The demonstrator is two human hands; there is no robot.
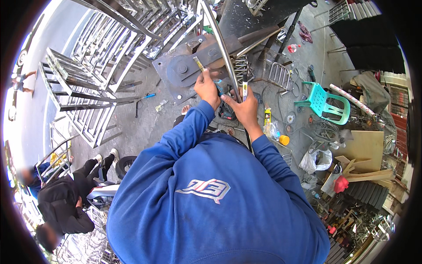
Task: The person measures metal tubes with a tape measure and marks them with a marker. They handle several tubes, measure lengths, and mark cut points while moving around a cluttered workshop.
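Observation:
My left hand (pixel 207 88) is closed, pinching a yellow tape measure blade (pixel 198 64) whose end sticks up past my fingertips. Something teal shows at that hand's inner side; I cannot make out whether it belongs to the tape. In my closed right hand (pixel 244 108) a white and black marker pen (pixel 245 90) stands upright. A long, bent shiny metal tube (pixel 222 46) runs from the far edge down to my right hand, whose thumb side lies against it. Just beyond my hands is a dark steel bending jig (pixel 176 70) with a round pivot bolted on a plate.
Stacked metal frames (pixel 83 79) fill the far left. A green plastic chair (pixel 323 103) stands at the right, near cables and a white bag (pixel 316 160). A yellow-lidded container (pixel 283 140) lies by my right forearm. People (pixel 66 202) are at the lower left.

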